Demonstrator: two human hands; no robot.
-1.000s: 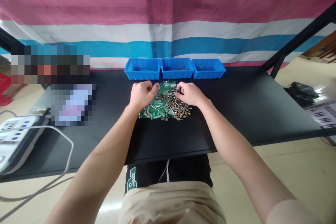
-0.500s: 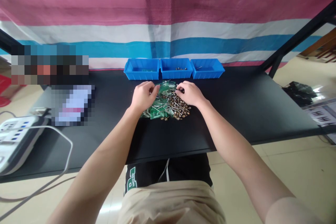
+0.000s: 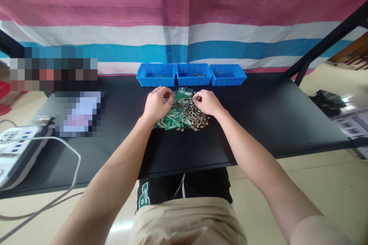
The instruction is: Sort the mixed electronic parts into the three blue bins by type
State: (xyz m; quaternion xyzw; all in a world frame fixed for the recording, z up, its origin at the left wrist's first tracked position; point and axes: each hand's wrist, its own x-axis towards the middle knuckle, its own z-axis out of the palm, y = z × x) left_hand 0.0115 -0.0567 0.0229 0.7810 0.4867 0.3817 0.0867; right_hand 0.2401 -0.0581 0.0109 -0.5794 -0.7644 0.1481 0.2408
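A mixed pile (image 3: 184,114) of small green circuit boards, thin metal pins and brown round-headed parts lies on the black table (image 3: 258,122). My left hand (image 3: 156,103) rests on the pile's left side with its fingers curled in a pinch on something I cannot make out. My right hand (image 3: 207,102) sits on the right side, fingertips pinched on a thin metal piece at the top of the pile. Behind the pile stand three blue bins: the left one (image 3: 156,75), the middle one (image 3: 193,74) with a few small parts inside, and the right one (image 3: 228,74).
A white power strip (image 3: 15,151) with a grey cable (image 3: 69,153) lies at the table's left edge. Blurred-out items sit at the left back. A striped tarp hangs behind the table, and a black frame post (image 3: 324,46) slants at the right.
Both hands have shifted slightly up the pile, toward the bins, keeping their pinched fingers on the parts. The pile and bins have stayed in place.
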